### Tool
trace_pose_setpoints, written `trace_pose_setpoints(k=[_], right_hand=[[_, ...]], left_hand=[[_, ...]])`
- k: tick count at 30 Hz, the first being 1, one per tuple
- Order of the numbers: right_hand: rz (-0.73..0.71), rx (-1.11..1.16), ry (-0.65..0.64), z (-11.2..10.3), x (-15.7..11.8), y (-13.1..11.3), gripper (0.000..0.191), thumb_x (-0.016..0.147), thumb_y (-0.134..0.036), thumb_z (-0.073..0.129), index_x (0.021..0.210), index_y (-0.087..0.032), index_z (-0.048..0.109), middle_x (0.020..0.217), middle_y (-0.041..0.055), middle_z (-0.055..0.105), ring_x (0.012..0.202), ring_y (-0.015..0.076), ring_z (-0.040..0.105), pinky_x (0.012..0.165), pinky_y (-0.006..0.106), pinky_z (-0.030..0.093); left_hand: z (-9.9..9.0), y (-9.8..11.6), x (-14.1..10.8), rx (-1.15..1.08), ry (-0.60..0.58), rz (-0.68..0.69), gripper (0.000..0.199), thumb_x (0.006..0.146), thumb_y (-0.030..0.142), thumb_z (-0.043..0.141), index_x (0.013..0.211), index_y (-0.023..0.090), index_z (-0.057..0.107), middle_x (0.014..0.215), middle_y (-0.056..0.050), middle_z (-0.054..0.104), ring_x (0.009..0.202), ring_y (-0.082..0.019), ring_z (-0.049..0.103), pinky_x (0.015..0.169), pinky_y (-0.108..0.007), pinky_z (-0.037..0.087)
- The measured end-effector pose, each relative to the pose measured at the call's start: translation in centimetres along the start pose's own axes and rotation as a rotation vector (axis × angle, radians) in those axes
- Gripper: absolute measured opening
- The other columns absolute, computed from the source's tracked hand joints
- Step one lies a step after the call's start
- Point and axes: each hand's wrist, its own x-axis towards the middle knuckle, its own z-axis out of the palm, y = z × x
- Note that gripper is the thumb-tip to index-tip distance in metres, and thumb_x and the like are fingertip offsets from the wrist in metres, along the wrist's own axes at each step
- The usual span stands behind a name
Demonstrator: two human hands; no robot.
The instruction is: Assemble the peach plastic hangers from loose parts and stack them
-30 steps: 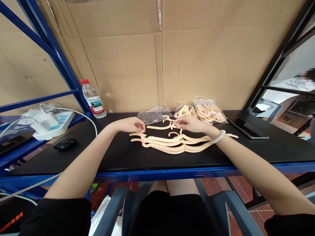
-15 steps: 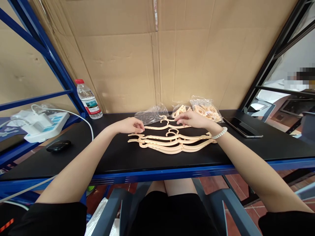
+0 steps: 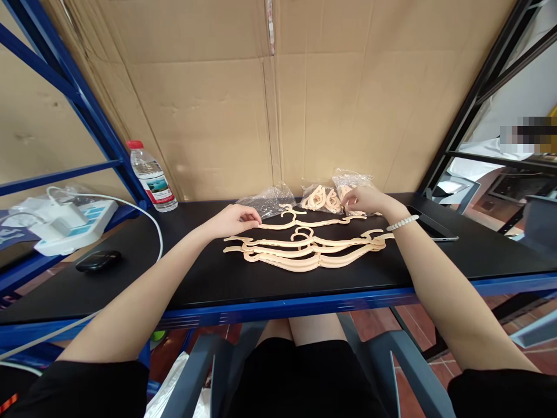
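A cream folding clothes hanger (image 3: 314, 223) lies spread on the black tabletop, its hook pointing toward the back. My left hand (image 3: 241, 219) is closed on the left end of this hanger, and the fingers cover that tip. Farther right, my right hand (image 3: 368, 200) is over a clear plastic bag (image 3: 351, 176) with cream hanger pieces inside. Its fingers are bent but apart, and the hand partly hides the bag. Closer to me lies a group of overlapping cream hangers (image 3: 300, 258), also unfolded.
A second bag of hanger pieces (image 3: 322, 198) and a crumpled clear wrapper (image 3: 270, 200) lie against the cardboard (image 3: 209, 104). A water bottle (image 3: 152, 177), a black mouse (image 3: 98, 261) and a white power strip (image 3: 78, 226) are at left. A tablet (image 3: 429, 223) lies at right, partly behind my wrist.
My right hand has left the middle of the rear hanger and moved right to the bag, uncovering the hanger's right arm. The left hand stays at the hanger's left end.
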Motion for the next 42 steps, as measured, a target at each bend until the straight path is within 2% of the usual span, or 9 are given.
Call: trace_pose_setpoints(k=[5, 8, 14, 21, 25, 29, 36, 38, 42], right_hand=[[-0.203, 0.028, -0.049, 1.6, 1.8, -3.5, 0.027, 0.079, -0.015, 0.059, 0.100, -0.018, 0.075, 0.102, 0.0065, 0.075, 0.090, 0.0209, 0.067, 0.079, 0.028, 0.049], [-0.291, -0.017, -0.072, 2.8, 3.8, -6.5, 0.021, 0.078, -0.014, 0.059, 0.090, -0.018, 0.076, 0.098, 0.0061, 0.075, 0.087, 0.0208, 0.067, 0.079, 0.028, 0.046], [-0.278, -0.164, -0.089, 4.5, 7.4, -9.4, 0.013, 0.077, -0.014, 0.061, 0.075, -0.012, 0.074, 0.080, 0.0141, 0.073, 0.080, 0.0265, 0.067, 0.068, 0.031, 0.042], [-0.196, -0.174, -0.069, 5.0, 7.1, -8.9, 0.011, 0.068, -0.011, 0.064, 0.074, -0.011, 0.073, 0.081, 0.0160, 0.073, 0.082, 0.0289, 0.067, 0.067, 0.031, 0.043], [-0.161, -0.060, -0.107, 4.0, 6.0, -8.2, 0.003, 0.063, -0.015, 0.065, 0.063, -0.014, 0.068, 0.066, 0.0059, 0.067, 0.069, 0.0217, 0.063, 0.062, 0.028, 0.042], [-0.124, 0.105, -0.132, 2.1, 4.5, -7.0, 0.013, 0.068, -0.020, 0.063, 0.055, -0.016, 0.061, 0.056, 0.0015, 0.059, 0.054, 0.0145, 0.053, 0.053, 0.027, 0.039], [-0.072, 0.328, -0.001, -1.2, 1.6, -5.3, 0.012, 0.081, -0.028, 0.058, 0.079, -0.016, 0.061, 0.073, 0.0072, 0.064, 0.057, 0.0146, 0.054, 0.051, 0.026, 0.043], [-0.077, 0.419, 0.035, -1.7, 0.8, -5.5, 0.011, 0.082, -0.028, 0.060, 0.079, -0.017, 0.060, 0.074, 0.0072, 0.064, 0.060, 0.0146, 0.055, 0.052, 0.026, 0.044], [-0.093, 0.592, 0.048, -2.1, -0.3, -6.3, 0.015, 0.082, -0.030, 0.064, 0.075, -0.018, 0.059, 0.069, 0.0047, 0.060, 0.059, 0.0133, 0.053, 0.053, 0.026, 0.043]], left_hand=[[0.7, -0.3, 0.2, -0.061, 0.080, 0.004, 0.028, 0.078, 0.043, 0.060, 0.084, 0.018, 0.071, 0.084, -0.006, 0.074, 0.081, -0.020, 0.068, 0.077, -0.030, 0.052], [0.9, -0.3, 0.3, -0.075, 0.138, 0.006, 0.027, 0.077, 0.043, 0.062, 0.082, 0.018, 0.070, 0.081, -0.005, 0.072, 0.079, -0.019, 0.066, 0.077, -0.030, 0.053], [0.9, -0.2, 0.2, -0.109, 0.199, 0.001, 0.028, 0.078, 0.044, 0.062, 0.083, 0.017, 0.069, 0.082, -0.006, 0.071, 0.077, -0.018, 0.065, 0.076, -0.030, 0.053], [1.0, 0.1, 0.1, -0.123, 0.208, 0.017, 0.027, 0.078, 0.043, 0.062, 0.082, 0.017, 0.069, 0.083, -0.005, 0.071, 0.078, -0.018, 0.065, 0.077, -0.031, 0.053], [1.1, 0.2, 0.1, -0.129, 0.212, 0.025, 0.028, 0.077, 0.044, 0.063, 0.081, 0.017, 0.069, 0.083, -0.006, 0.071, 0.078, -0.019, 0.065, 0.076, -0.031, 0.053], [1.0, 0.2, 0.2, -0.166, 0.213, 0.033, 0.027, 0.077, 0.042, 0.063, 0.082, 0.017, 0.069, 0.083, -0.006, 0.071, 0.078, -0.019, 0.065, 0.077, -0.032, 0.053], [1.1, 0.5, 0.0, -0.357, 0.193, -0.001, 0.028, 0.079, 0.039, 0.062, 0.095, 0.016, 0.065, 0.086, -0.007, 0.071, 0.079, -0.019, 0.067, 0.079, -0.035, 0.054], [0.9, 0.3, 0.0, -0.250, 0.176, 0.029, 0.022, 0.080, 0.035, 0.060, 0.092, 0.017, 0.065, 0.090, -0.007, 0.072, 0.085, -0.020, 0.067, 0.083, -0.036, 0.054], [0.3, -1.3, 0.8, 0.265, 0.093, 0.092, 0.011, 0.072, 0.017, 0.058, 0.073, 0.019, 0.069, 0.118, -0.010, 0.066, 0.116, -0.028, 0.058, 0.105, -0.041, 0.043]])
